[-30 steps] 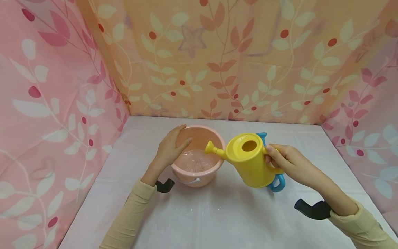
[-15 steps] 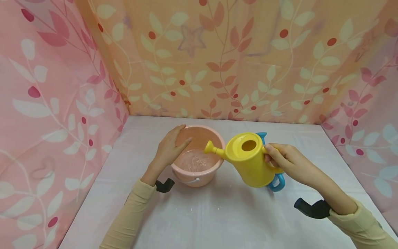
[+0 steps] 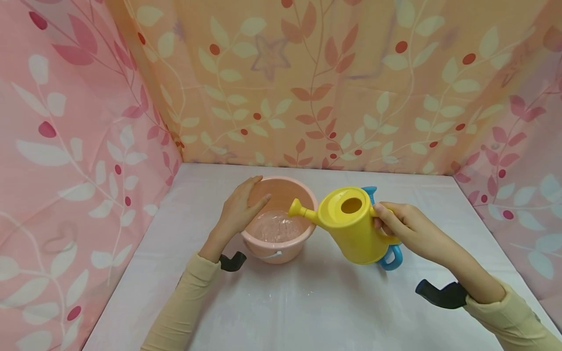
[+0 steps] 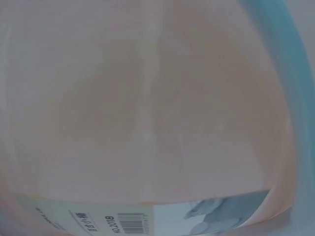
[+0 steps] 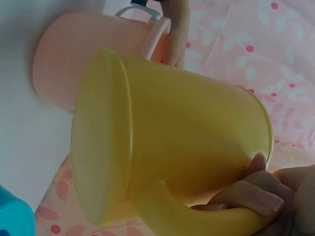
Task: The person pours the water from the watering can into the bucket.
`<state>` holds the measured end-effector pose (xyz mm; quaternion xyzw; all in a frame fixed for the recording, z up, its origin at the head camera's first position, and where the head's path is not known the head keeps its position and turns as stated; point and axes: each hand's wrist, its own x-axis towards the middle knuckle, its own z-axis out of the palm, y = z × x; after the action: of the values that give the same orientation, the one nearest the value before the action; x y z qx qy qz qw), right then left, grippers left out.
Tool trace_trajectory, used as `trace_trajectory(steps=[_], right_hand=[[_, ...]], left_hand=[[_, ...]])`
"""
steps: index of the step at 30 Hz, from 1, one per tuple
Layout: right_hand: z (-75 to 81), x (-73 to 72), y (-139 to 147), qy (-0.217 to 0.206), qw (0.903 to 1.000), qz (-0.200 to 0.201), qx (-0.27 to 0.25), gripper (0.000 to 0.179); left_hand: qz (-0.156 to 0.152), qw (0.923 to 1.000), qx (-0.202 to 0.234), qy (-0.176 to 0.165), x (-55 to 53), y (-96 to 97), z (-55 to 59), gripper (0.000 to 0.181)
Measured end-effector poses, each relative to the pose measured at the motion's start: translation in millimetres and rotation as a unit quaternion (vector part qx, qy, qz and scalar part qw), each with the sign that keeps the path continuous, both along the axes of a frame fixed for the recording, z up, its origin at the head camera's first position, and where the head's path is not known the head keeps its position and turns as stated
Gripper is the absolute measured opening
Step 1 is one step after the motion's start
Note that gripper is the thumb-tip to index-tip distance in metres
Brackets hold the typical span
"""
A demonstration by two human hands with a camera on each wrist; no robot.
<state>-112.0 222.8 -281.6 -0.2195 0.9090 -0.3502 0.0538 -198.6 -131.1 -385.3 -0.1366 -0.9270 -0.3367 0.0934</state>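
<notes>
A pink bucket (image 3: 277, 252) with rippling clear water (image 3: 278, 228) in it stands on the white table. My left hand (image 3: 237, 207) lies along the bucket's left rim, fingers straight and thumb extended over the inside. My right hand (image 3: 406, 226) grips the handle of a yellow watering can (image 3: 357, 239), with fingers wrapped around it in the right wrist view. The can leans left, and its spout (image 3: 303, 211) reaches over the bucket's right rim. Close up in the left wrist view are the bucket's wall (image 4: 147, 108) and a barcode label (image 4: 130, 221).
Behind the yellow can stands a blue object (image 3: 391, 258), mostly hidden, with a loop handle and a spout-like top. The bucket's thin bail (image 3: 277, 254) hangs at its front. Small droplets (image 3: 308, 293) dot the white table (image 3: 333, 317). Leaf-patterned cloth (image 3: 364, 112) surrounds the table.
The ripples on the water in the bucket have shifted and spread. Both hands and the yellow watering can have stayed almost in place.
</notes>
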Motion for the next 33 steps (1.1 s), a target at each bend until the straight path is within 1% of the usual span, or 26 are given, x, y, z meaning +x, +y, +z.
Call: trace_trajectory(steps=[15, 33], right_hand=[[0.8, -1.2, -0.4, 0.007, 1.0000, -0.003, 0.006, 0.029], [2.3, -2.4, -0.4, 0.009, 0.9999, 0.006, 0.006, 0.029]], left_hand=[[-0.004, 1.0000, 0.000, 0.001, 1.0, 0.0, 0.9, 0.063], [-0.008, 0.9999, 0.006, 0.005, 1.2, -0.6, 0.2, 0.063]])
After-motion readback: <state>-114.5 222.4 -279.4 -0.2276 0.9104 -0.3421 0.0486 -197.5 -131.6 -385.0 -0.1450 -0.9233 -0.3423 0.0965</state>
